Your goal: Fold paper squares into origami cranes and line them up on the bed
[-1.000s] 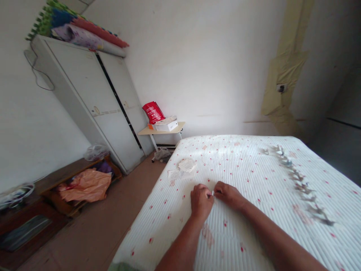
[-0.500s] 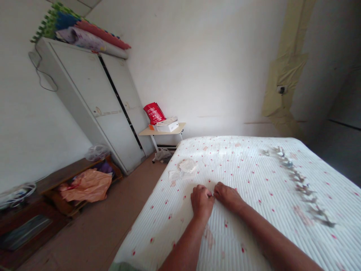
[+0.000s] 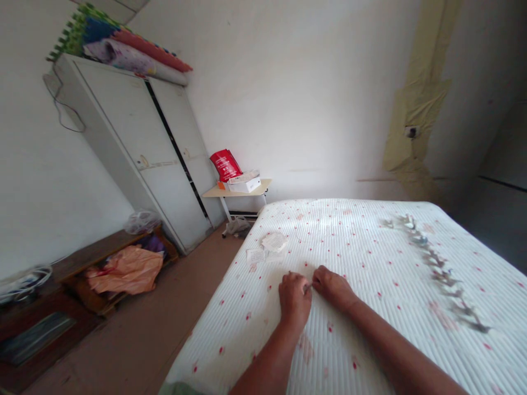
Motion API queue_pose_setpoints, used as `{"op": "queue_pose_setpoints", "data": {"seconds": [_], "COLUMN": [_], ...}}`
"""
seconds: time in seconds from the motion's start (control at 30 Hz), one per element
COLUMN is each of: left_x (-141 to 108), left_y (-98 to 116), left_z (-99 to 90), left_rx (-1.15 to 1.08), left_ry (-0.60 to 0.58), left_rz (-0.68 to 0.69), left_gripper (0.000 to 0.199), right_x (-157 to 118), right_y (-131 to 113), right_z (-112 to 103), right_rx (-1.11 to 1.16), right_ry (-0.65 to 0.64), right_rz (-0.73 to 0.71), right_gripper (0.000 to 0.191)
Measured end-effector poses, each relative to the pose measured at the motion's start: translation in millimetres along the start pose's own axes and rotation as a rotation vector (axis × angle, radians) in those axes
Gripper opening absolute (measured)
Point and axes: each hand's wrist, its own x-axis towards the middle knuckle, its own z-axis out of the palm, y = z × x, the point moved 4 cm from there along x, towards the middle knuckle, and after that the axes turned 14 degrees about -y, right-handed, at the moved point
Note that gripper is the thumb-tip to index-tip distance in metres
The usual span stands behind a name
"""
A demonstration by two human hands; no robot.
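My left hand point(image 3: 295, 296) rests low over the white quilted bed cover point(image 3: 321, 230), its fingers curled in a pinch. Close to its right, my right hand point(image 3: 331, 285) is closed too, with thumb and fingertips pressed together. A small thin greyish piece shows between the two hands; its kind is too small to make out, and the fingers hide most of it. Past my left hand lie some pale paper pieces point(image 3: 274, 241) with print on them. Along the right of the bed runs a row of small folded pieces point(image 3: 440, 269), blurred, looking like paper cranes.
A small table point(image 3: 212, 191) with a red bag point(image 3: 225, 165) and a white box point(image 3: 246, 185) stands beyond the bed's far left corner. The grey cabinet point(image 3: 123, 126) carries rolled mats. At left, a low wooden unit point(image 3: 90, 247) holds an orange plastic bag point(image 3: 127, 269).
My left hand has turned slightly, and more of the thin piece shows between the hands. My right hand stays nearly in place; the things on the bed have not moved.
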Motion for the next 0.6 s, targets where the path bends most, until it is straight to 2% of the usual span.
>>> {"op": "queue_pose_setpoints", "data": {"seconds": [0.2, 0.43, 0.6], "left_x": [-11, -16, -17], "left_y": [1, 5, 5], "left_z": [1.9, 3.1, 3.9], "left_rx": [0.097, 0.203, 0.222], "left_ry": [-0.060, -0.080, -0.082], "left_rz": [0.116, 0.154, 0.156], "left_gripper": [0.028, 0.027, 0.026], "right_x": [2, 4, 3], "right_y": [3, 8, 8], "right_z": [2, 1, 1], "right_rx": [0.032, 0.128, 0.149], "right_ry": [0.002, 0.022, 0.039], "right_rz": [-0.013, -0.070, -0.050], "right_gripper": [0.015, 0.015, 0.011]}}
